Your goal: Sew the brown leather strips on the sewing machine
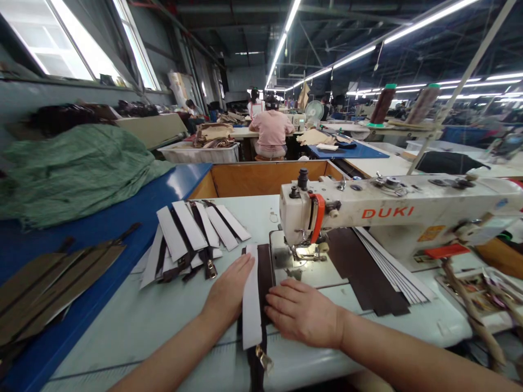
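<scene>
A zipper with a white backing strip (252,305) and a dark brown strip (265,272) beside it lies lengthwise on the pale table, just left of the sewing machine's needle plate. A metal zipper pull (264,359) hangs at its near end. Flat along the white strip's left edge, the fingers of my left hand (229,288) touch it; the thumb is hidden. My right hand (304,313) rests palm down from the other side, its outstretched fingertips on the brown strip. The sewing machine (347,209) stands to the right, its presser foot (303,253) beyond my right hand.
Several white-backed zippers (196,231) are piled at left. Brown panels (363,272) and white strips (396,269) lie under the machine arm. Olive zippered pieces (61,288) and green cloth (77,169) cover part of the blue table (180,179). A person (271,130) sits ahead.
</scene>
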`<state>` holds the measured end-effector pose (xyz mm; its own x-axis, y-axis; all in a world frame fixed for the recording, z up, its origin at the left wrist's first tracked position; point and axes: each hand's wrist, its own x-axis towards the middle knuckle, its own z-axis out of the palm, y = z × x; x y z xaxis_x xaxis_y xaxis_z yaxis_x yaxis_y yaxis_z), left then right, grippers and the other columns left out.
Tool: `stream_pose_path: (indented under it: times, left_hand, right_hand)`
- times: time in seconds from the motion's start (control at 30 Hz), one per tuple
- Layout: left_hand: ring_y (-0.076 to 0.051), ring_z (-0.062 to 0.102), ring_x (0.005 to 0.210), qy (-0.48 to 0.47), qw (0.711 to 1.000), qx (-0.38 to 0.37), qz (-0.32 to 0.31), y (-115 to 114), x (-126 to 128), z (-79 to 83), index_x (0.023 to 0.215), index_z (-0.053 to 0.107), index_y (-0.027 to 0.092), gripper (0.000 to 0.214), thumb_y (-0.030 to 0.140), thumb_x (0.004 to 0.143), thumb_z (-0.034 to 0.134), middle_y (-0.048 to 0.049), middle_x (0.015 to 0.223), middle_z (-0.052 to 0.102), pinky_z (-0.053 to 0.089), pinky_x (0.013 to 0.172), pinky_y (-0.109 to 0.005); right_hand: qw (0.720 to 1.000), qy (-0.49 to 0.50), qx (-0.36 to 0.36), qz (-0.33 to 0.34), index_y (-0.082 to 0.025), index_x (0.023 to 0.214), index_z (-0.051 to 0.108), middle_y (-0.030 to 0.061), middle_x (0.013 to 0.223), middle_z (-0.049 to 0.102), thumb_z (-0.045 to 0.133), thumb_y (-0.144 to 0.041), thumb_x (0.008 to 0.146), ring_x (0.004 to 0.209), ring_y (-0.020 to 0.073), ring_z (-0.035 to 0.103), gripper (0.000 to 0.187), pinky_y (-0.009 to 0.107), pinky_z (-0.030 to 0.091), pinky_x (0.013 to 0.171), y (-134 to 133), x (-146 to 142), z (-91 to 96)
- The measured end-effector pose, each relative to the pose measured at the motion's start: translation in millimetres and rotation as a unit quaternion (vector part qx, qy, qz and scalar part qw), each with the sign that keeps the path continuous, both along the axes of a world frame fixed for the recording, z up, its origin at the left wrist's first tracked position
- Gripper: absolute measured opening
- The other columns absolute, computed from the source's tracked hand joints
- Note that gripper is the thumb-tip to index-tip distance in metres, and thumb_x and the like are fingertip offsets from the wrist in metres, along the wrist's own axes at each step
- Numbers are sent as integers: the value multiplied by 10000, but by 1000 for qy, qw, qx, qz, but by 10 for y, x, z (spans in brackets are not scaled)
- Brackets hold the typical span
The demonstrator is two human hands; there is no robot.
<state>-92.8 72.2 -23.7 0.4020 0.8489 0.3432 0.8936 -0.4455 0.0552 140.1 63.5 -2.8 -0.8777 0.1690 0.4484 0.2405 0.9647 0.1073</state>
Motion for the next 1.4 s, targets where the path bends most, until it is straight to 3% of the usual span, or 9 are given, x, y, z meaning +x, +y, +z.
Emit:
stream_pose_path:
  times: [0.07,0.17,0.33,0.6,0.7,1.03,1.4]
  left_hand:
    - [-207,544,1204,5,1000,6,2,0,-9,1,1223,570,96,466,69,795,389,-142,1296,583,434,1022,-355]
    - [-198,553,1194,14,1000,17,0,17,-17,1,1220,573,100,474,68,785,387,-132,1287,593,446,1011,-341]
    - [-192,563,1181,27,999,44,-5,1,5,-34,1218,566,99,493,65,768,368,-129,1260,612,464,992,-340]
    - [-225,558,1185,66,992,79,-76,-510,250,-96,1261,513,49,488,66,813,319,-180,1266,593,494,961,-352]
    - [-252,516,1227,99,986,81,-110,-597,346,-74,1294,482,41,502,72,817,330,-191,1303,561,481,979,-376]
    - [-274,517,1220,132,976,101,-143,-427,592,65,1235,528,24,451,96,830,344,-202,1285,570,466,985,-402]
    - [-260,553,1182,152,970,113,-150,-334,695,3,1214,526,22,452,31,819,306,-213,1254,590,491,945,-393]
  right_hand:
    - [1000,21,22,2,-116,1105,606,79,1146,656,435,-187,963,1107,192,538,233,347,372,1002,30,-46,-22]
    - [999,-9,1,-51,-142,1054,619,59,1116,660,456,-171,954,1081,190,548,193,342,376,999,99,-154,-14]
    - [991,-36,-24,-129,-99,965,638,115,1033,668,517,-143,911,985,222,590,139,373,415,959,156,-299,72]
    - [984,-67,-38,-158,-39,1142,597,167,1198,623,497,-219,922,1109,268,555,301,394,387,997,-503,81,98]
    - [980,-76,-65,-174,-31,1177,577,175,1237,602,477,-251,931,1144,280,540,345,404,388,1003,-674,169,69]
    - [971,-78,-119,-193,-51,1180,589,166,1304,553,426,-267,950,1202,283,488,356,389,367,1043,-693,260,46]
    - [978,-21,-117,-170,-123,1112,629,124,1217,604,451,-295,950,1193,274,471,295,394,367,1033,-632,295,-111]
